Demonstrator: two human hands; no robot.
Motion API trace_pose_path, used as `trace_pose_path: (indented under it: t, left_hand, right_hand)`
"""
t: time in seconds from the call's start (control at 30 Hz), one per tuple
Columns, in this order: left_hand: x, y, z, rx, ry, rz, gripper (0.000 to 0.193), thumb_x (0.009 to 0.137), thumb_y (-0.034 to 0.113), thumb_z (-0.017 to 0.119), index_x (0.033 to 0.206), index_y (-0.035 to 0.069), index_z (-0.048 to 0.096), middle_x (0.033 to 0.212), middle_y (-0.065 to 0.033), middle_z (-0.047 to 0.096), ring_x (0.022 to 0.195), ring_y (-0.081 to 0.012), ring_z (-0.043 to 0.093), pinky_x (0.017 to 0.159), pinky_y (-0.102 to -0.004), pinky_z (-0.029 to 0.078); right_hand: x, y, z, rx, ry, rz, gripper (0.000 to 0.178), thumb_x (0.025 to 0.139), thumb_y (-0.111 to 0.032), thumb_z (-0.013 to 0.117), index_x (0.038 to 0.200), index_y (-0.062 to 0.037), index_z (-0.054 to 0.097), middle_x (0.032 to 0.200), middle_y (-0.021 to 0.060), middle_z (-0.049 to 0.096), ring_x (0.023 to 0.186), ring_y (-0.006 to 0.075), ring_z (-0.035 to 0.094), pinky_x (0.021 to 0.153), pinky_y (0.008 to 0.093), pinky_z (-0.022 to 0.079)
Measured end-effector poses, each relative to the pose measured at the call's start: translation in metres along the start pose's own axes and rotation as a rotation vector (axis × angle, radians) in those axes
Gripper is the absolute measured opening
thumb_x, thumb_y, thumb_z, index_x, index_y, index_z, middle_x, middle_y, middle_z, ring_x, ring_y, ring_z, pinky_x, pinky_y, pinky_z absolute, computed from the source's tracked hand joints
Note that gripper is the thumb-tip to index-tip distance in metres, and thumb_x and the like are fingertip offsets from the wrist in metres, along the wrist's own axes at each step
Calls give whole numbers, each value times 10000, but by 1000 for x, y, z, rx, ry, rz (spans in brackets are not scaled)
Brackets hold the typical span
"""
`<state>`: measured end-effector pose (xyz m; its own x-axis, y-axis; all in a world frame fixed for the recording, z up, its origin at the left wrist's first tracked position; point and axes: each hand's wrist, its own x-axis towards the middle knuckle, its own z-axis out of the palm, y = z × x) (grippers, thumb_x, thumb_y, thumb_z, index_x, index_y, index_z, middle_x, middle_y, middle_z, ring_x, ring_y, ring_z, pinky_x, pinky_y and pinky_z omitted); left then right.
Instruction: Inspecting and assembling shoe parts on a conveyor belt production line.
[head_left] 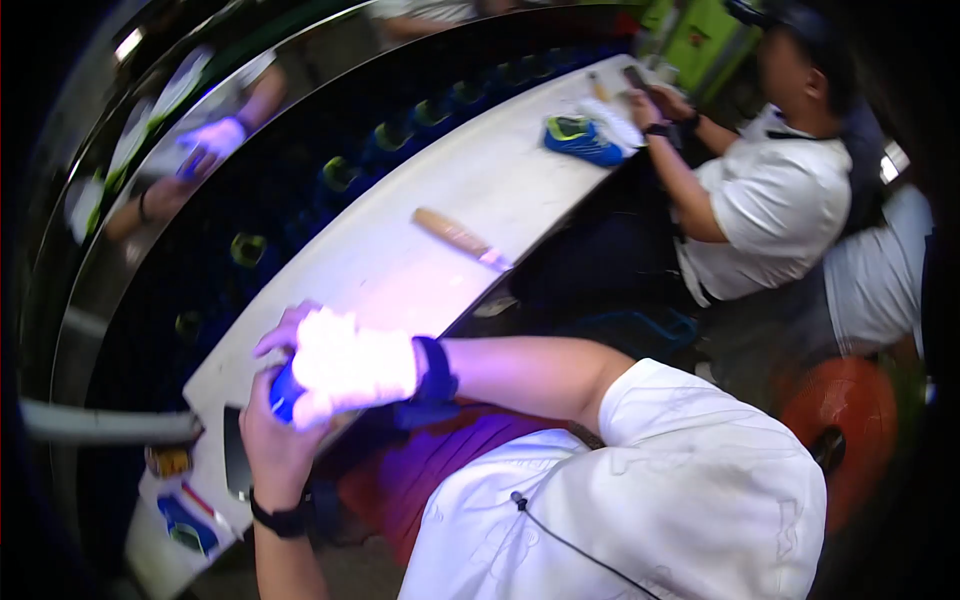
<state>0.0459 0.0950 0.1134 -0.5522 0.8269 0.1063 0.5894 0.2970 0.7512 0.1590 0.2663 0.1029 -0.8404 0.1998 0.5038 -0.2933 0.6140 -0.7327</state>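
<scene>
My left hand (270, 440) grips a blue object (285, 392), its kind hidden behind my hands; its colour matches the shoes nearby. Over it lies my right hand (350, 368) in a white glove, glaring in bright violet-white light, its fingers curled against the same blue object. Both hands are above the near left part of the white table (340, 270). Beside my left wrist rests a dark flat slab (237, 455). Farther along the table lies a tool with a wooden handle (450, 232) and a pale, blurred end.
Beyond the table runs a dark conveyor carrying several blue-and-green shoes (388, 137). A blue shoe (582, 140) stands before a co-worker (770, 170) at right. Near left are a blue shoe piece (187, 522), a small yellowish box (168, 461) and a grey bar (110, 422). Another person's hands (210, 140) work across.
</scene>
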Motion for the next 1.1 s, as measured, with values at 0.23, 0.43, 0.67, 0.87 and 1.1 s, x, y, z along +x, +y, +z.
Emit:
trace_pose_path:
  t: [0.23,0.43,0.67,0.87,1.1]
  left_hand:
    - [24,1,-20,-21,-159,-103,637,628,158,1014,1158,-11,704,971,-100,789,863,-170,747,838,-309,578]
    - [27,-26,-19,-235,-69,-237,549,653,317,1009,1006,-1,734,886,-126,785,810,-229,774,777,-338,599]
    - [66,-2,-19,-103,-107,-270,482,736,222,954,1048,-51,708,911,-131,782,792,-204,770,754,-337,616]
    - [74,34,-7,427,-186,53,664,761,526,874,929,-72,640,713,-185,699,693,-342,743,658,-420,590]
    - [36,43,15,538,-167,467,630,816,511,836,1056,-26,611,662,-66,666,556,-234,690,543,-363,552]
  right_hand:
    - [19,39,26,548,108,197,231,950,-226,703,1045,-16,695,1079,77,636,1016,193,620,904,339,502]
    - [49,59,42,1552,251,447,181,1015,-185,598,945,-19,597,914,61,547,850,166,508,807,336,446]
    - [68,51,19,752,-31,468,165,1057,-239,602,1037,-75,611,945,-22,537,881,75,514,826,257,458]
    - [41,60,-4,766,-3,247,420,1081,-455,510,1011,-45,565,1068,64,502,990,172,483,956,295,395]
    - [-2,28,-31,749,-203,254,840,1079,-660,351,1462,62,545,1391,214,594,1294,293,573,1134,407,423]
